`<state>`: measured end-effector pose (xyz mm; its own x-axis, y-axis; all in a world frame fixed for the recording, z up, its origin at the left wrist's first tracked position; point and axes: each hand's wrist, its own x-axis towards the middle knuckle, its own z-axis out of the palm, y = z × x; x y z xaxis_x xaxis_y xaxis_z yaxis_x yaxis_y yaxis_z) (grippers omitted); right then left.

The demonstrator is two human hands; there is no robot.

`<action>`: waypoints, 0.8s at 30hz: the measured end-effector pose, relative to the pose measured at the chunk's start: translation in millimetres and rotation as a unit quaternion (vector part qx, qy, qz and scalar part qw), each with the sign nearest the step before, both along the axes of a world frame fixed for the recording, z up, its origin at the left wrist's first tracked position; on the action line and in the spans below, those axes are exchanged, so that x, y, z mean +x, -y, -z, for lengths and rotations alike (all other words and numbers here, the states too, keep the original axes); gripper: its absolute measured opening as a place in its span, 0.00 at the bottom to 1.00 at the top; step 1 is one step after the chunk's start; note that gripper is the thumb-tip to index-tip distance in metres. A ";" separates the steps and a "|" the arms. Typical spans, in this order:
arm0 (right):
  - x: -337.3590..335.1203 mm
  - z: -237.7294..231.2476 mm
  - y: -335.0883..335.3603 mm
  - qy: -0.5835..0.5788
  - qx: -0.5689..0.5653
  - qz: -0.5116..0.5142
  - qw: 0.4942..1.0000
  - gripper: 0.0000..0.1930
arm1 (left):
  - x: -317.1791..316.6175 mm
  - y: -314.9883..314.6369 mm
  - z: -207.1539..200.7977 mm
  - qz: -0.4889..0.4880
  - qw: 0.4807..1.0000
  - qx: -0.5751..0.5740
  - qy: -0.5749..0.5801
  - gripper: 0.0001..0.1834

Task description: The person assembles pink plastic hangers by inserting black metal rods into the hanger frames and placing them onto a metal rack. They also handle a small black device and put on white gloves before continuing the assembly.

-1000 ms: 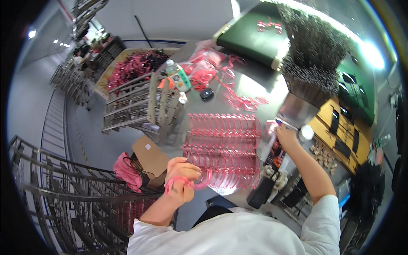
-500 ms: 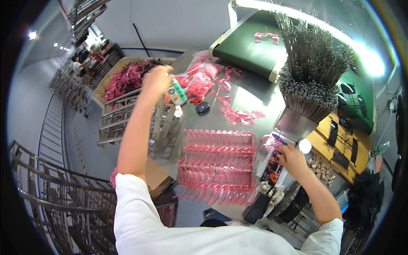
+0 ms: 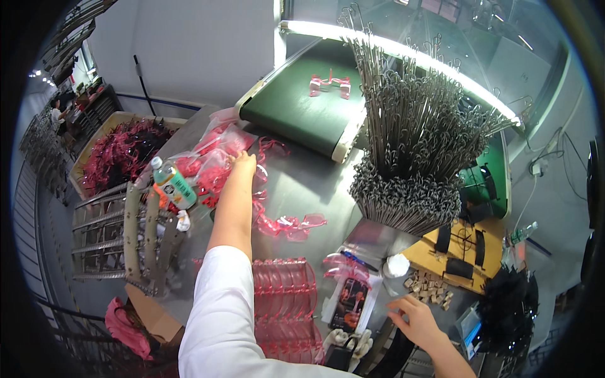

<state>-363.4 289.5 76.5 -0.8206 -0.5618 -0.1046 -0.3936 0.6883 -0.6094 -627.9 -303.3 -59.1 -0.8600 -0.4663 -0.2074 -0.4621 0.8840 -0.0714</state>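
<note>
Pink plastic pieces [image 3: 214, 181] beside left hand [image 3: 243, 165], right hand [image 3: 412, 317] near phone [image 3: 350, 305]

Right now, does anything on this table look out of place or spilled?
Mildly, yes: loose pink pieces sprawl across the metal table beyond the neat pink rows, looking untidy by comparison. I see no clear spill or breakage.

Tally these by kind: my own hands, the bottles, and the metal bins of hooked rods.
Hands: 2 (left hand, right hand)
Bottles: 2 (green-labelled bottle, clear bottle)
Metal bin of hooked rods: 1
Total: 5
</note>
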 end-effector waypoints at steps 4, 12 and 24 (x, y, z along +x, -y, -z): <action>-5.7 0.7 -1.8 0.007 -0.017 0.006 1.000 0.09 | 4.7 18.1 3.7 0.074 0.997 -0.014 0.001 0.19; 3.3 -16.5 7.5 -0.045 -0.041 -0.022 0.998 0.10 | 79.5 7.5 -85.1 0.151 0.948 0.158 -0.230 0.19; 67.2 -60.5 -1.2 -0.157 -0.128 -0.054 0.978 0.10 | 338.6 -180.1 -298.7 0.400 0.789 -0.072 -0.461 0.25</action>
